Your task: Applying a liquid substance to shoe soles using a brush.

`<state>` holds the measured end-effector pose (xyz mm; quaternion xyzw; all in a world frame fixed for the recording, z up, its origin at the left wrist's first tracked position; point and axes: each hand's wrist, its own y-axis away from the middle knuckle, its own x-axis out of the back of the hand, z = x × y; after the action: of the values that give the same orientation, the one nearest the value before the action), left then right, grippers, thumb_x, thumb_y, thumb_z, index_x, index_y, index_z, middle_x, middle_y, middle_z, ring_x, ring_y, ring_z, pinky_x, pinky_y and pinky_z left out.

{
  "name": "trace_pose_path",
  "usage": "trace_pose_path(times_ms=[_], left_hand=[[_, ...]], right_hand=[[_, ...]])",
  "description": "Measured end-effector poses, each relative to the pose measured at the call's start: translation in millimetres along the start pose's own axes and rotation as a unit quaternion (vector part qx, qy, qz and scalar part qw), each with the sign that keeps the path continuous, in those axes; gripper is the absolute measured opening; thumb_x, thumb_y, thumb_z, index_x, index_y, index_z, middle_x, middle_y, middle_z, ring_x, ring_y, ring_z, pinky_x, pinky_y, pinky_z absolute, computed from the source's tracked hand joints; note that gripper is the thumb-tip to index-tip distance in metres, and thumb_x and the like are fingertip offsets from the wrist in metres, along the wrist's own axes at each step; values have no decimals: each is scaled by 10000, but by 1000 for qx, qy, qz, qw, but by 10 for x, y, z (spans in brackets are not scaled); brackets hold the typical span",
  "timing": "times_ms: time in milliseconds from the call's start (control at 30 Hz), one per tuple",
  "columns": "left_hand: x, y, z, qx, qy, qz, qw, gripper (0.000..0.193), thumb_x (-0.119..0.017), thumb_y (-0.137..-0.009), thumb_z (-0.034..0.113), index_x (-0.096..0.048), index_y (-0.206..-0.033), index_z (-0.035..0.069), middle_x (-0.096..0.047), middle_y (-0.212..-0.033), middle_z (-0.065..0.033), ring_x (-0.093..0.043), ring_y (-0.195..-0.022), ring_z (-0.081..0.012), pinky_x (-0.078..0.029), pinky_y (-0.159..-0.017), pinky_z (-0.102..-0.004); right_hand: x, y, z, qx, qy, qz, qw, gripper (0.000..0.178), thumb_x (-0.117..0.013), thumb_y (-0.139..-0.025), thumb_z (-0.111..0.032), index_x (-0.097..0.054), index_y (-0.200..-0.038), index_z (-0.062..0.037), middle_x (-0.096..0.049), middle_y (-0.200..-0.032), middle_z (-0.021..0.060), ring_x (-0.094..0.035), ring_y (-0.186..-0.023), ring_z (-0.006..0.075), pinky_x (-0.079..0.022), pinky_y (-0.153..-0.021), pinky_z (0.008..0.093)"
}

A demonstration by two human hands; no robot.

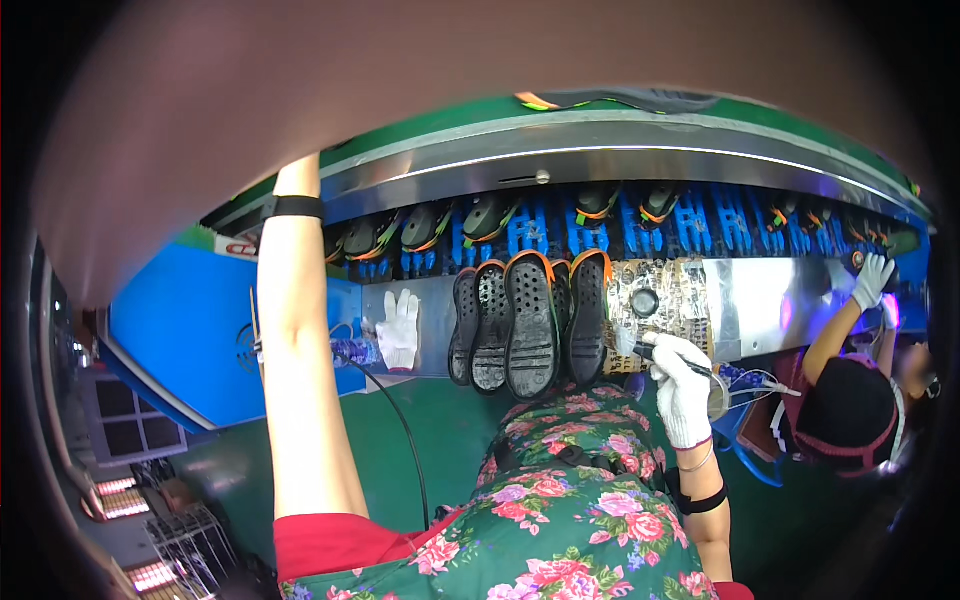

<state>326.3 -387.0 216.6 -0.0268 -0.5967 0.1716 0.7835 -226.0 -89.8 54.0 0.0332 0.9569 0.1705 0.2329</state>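
Note:
My right hand (683, 385), in a white knitted glove, is closed around what looks like a small brush (641, 348) with a black handle and a pale tip. The tip hangs over a taped cardboard sheet (670, 270), below a round black cup (645, 302). Left of it, several black shoe soles (530, 320) with holes and some orange rims lie side by side across the bench edge. My bare left forearm (300, 380) stretches far up the view. Past its black wristband, a large blurred shape close to the camera leaves the left hand's fingers unreadable.
A white glove (398, 332) lies on the metal bench. Behind runs a line with blue racks (690, 225) and dark shoes (490, 218) under a metal rail (600, 150). A blue cabinet (190, 325) stands left. At right, a co-worker's gloved hand (873, 280) reaches over the bench.

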Motion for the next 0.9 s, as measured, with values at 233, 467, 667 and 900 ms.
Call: trace_pose_path(times_ms=[233,467,667,900], left_hand=[[-10,-1359,-957,32,-106,-65,992,1000,-501,-936,711,-311,-1599,-13,-395,-1603,-270,-368,-1505,-378,-244,-1234,-474],[-199,-1801,-813,86,-187,-86,975,1017,-453,-937,755,-315,-1600,-3,-376,-1619,-251,-333,-1521,-376,-207,-1249,-484],[-225,-1943,-692,102,-194,-90,971,1002,-423,-948,766,-332,-1597,9,-364,-1631,-231,-305,-1535,-360,-185,-1260,-472],[-112,-1833,-486,103,-190,-79,973,987,-388,-962,779,-351,-1594,22,-350,-1645,-208,-272,-1551,-342,-159,-1272,-458]], right_hand=[[77,2,66,14,12,5,1000,202,-708,-850,28,-748,-1046,53,-768,-1079,174,-568,-661,100,-456,-621,229],[212,60,111,30,-9,57,998,224,-733,-845,18,-770,-1065,40,-781,-995,118,-601,-667,92,-455,-595,218],[351,98,98,32,-4,60,998,224,-731,-839,27,-774,-1059,37,-784,-985,120,-612,-674,91,-456,-595,218],[352,136,33,37,14,56,998,225,-738,-842,21,-777,-1063,33,-784,-973,102,-612,-681,78,-458,-606,209]])
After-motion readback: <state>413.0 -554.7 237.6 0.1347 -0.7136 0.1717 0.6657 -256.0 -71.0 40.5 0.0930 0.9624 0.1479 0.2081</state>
